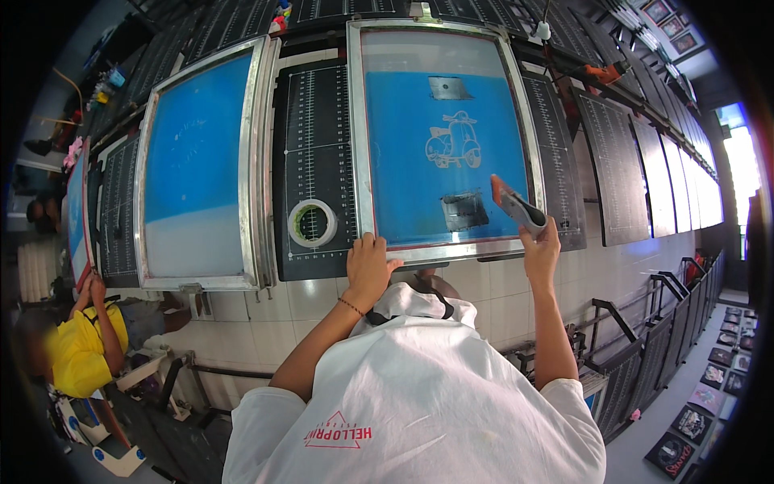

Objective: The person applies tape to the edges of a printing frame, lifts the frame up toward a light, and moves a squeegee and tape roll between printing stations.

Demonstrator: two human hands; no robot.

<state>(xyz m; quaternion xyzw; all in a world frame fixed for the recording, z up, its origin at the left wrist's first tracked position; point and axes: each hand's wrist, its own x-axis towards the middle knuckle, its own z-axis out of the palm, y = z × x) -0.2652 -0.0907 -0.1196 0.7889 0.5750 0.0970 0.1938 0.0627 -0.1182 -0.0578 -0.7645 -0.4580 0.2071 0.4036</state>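
Observation:
In front of me a silk-screen frame (361,153) with silver metal rails holds blue-coated mesh bearing a pale scooter design. Dark grey patches (465,211) lie above and below the design. My left hand (370,264) is closed over the frame's near left corner, its thumb along the near rail. In my right hand (542,246) a squeegee (518,206) with an orange-red blade and a grey handle is held tilted over the near right part of the mesh. Whether its blade touches the mesh I cannot tell.
A roll of white tape (312,223) lies on the black ruled board (320,161) to the left. Beyond it is another blue screen (197,153). Black boards (613,169) line the right. Another person in yellow (89,347) works at far left, holding a screen.

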